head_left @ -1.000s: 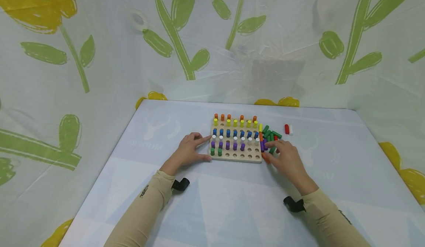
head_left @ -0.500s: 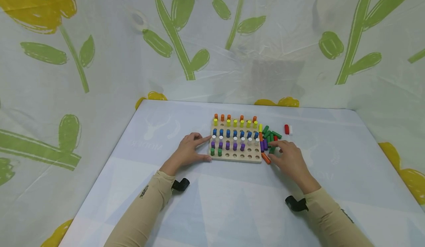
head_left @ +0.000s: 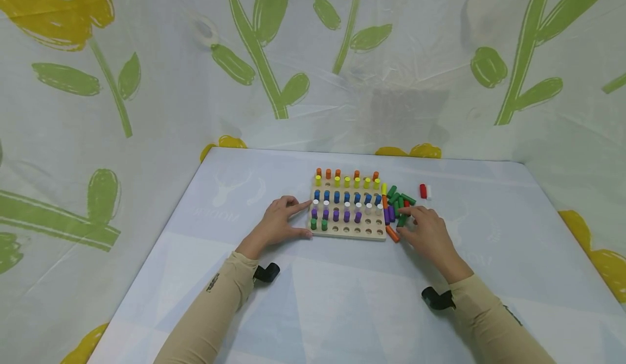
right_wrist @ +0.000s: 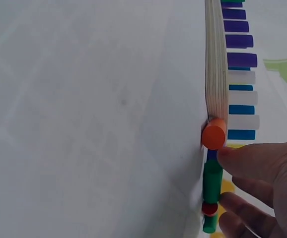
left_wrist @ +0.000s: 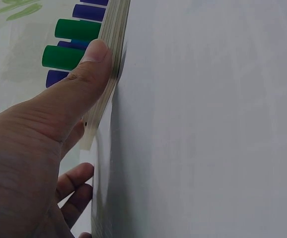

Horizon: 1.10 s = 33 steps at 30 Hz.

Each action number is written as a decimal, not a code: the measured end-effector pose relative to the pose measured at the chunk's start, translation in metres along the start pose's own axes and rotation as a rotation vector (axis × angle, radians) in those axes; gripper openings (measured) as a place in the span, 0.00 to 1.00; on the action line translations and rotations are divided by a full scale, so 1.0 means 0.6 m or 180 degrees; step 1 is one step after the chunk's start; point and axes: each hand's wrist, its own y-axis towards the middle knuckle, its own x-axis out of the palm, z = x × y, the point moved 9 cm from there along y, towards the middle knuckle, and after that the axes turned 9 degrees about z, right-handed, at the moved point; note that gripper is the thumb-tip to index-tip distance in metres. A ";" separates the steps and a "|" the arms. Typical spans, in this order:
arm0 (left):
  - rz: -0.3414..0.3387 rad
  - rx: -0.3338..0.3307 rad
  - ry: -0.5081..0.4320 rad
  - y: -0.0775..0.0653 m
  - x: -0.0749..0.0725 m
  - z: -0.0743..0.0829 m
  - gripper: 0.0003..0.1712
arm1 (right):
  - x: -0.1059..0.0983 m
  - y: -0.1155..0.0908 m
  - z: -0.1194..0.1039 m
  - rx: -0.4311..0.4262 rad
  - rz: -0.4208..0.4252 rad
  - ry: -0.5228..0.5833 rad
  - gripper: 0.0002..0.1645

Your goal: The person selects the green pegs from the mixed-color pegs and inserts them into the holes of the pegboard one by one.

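Note:
A wooden pegboard (head_left: 347,232) carries rows of orange, yellow, blue, white, purple and green pegs. My left hand (head_left: 279,220) touches its near-left corner with the thumb and its left edge with the index finger. In the left wrist view, the thumb (left_wrist: 91,64) rests along the board's layered edge beside green pegs (left_wrist: 71,29). My right hand (head_left: 427,231) hovers over a loose pile at the board's right side, thumb and fingertips apart. A green peg (right_wrist: 212,181) shows by its fingertips; I cannot tell whether they touch it. An orange peg (head_left: 393,234) lies near the thumb.
Loose green pegs (head_left: 407,199) and purple pegs (head_left: 391,213) lie beside the board, some partly hidden by the right hand. Farther right on the table (head_left: 332,299) lie a red peg (head_left: 423,191) and a white peg (head_left: 429,192). Several board holes (head_left: 357,230) show.
My right hand has drawn slightly right, away from the board, uncovering more of the orange peg. The left hand and the board stay in place.

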 end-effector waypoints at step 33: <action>-0.0024 -0.0046 -0.0011 -0.002 -0.002 0.003 0.51 | 0.006 -0.008 -0.001 0.0182 -0.0119 0.0182 0.29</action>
